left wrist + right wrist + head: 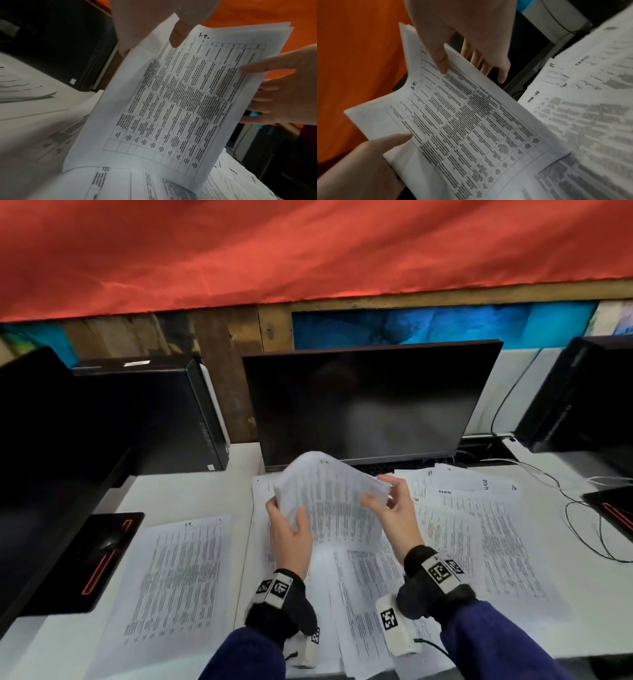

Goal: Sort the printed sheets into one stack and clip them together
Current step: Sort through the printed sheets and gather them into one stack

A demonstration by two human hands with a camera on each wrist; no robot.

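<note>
I hold a stack of printed sheets [332, 501] tilted up above the desk, just in front of the monitor. My left hand [287, 515] grips its left edge, thumb on the front. My right hand [380, 494] pinches the upper right edge between thumb and fingers. The left wrist view shows the stack [171, 108] with its printed table facing me, and my left thumb [176, 39] on its top margin. In the right wrist view my right thumb [440, 60] presses the top sheet [462, 121]. Loose sheets [178, 577] lie flat on the desk at left, more sheets [479, 525] at right.
A dark monitor [370, 405] stands right behind the stack. A black computer tower [154, 412] is at the back left, another tower [575, 398] at the back right. A mouse on a black pad [102, 553] lies left; cables [582, 525] trail at right.
</note>
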